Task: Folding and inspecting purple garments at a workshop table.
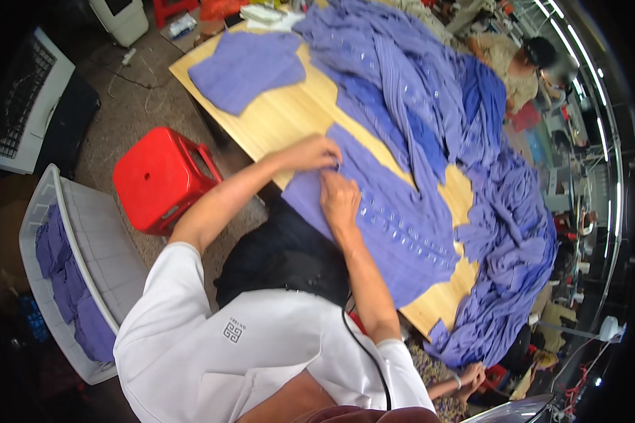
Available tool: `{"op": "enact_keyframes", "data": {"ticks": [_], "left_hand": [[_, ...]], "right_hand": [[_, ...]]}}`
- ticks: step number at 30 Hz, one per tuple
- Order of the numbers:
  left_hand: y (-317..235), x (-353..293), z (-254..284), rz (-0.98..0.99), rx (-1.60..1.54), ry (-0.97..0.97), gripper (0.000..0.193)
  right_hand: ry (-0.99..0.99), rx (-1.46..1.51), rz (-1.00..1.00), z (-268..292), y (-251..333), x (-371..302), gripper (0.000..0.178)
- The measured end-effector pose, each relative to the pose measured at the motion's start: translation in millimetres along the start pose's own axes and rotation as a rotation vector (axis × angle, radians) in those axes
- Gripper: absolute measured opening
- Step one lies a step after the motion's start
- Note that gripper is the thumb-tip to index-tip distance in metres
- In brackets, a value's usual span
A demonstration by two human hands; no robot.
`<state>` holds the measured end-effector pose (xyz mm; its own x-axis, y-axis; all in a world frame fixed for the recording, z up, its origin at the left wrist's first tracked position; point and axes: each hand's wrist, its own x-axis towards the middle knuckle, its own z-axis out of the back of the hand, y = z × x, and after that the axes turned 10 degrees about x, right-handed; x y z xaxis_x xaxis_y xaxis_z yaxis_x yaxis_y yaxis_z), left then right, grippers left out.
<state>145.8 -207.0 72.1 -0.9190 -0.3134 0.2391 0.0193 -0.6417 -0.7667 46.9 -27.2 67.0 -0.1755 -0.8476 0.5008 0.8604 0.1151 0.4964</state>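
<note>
A purple garment piece lies flat along the near edge of the table, with two rows of small shiny fasteners running down it. At its upper left end my left hand has its fingers bent and pinched together over the cloth. Just below, my right hand is closed, its fingertips gripping the same garment near the front strip. The two hands nearly meet; whatever small part sits between their fingertips is too small to make out.
The wooden table bears a folded purple piece and a large purple garment heap. More purple cloth hangs off the right edge. A red stool and a white bin stand left. A co-worker is beyond.
</note>
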Motion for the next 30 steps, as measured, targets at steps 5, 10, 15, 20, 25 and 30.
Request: {"op": "enact_keyframes", "data": {"ticks": [5,10,15,20,25,30], "left_hand": [[-4.8,-10.9,5.0,0.102,-0.004,0.011,0.019],[-1.3,-20.6,-0.8,0.108,-0.146,-0.089,0.019],[-4.1,-22.7,0.6,0.131,-0.079,-0.064,0.021],[-2.8,-22.2,2.0,0.054,-0.034,-0.072,0.021],[-3.6,-25.4,0.6,0.022,0.037,-0.121,0.021],[-7.7,-28.0,0.6,-0.026,0.175,-0.143,0.019]], "right_hand": [[-0.037,0.108,-0.095,9.8,1.7,15.4,0.009],[-0.163,0.148,-0.176,12.7,-7.1,18.9,0.01],[-0.092,0.114,-0.09,13.8,-15.4,24.9,0.01],[-0.063,0.117,-0.041,15.7,-18.2,30.0,0.007],[-0.102,0.248,-0.239,15.3,-18.0,28.8,0.005],[-0.088,0.177,-0.197,18.7,-23.7,33.5,0.007]]}}
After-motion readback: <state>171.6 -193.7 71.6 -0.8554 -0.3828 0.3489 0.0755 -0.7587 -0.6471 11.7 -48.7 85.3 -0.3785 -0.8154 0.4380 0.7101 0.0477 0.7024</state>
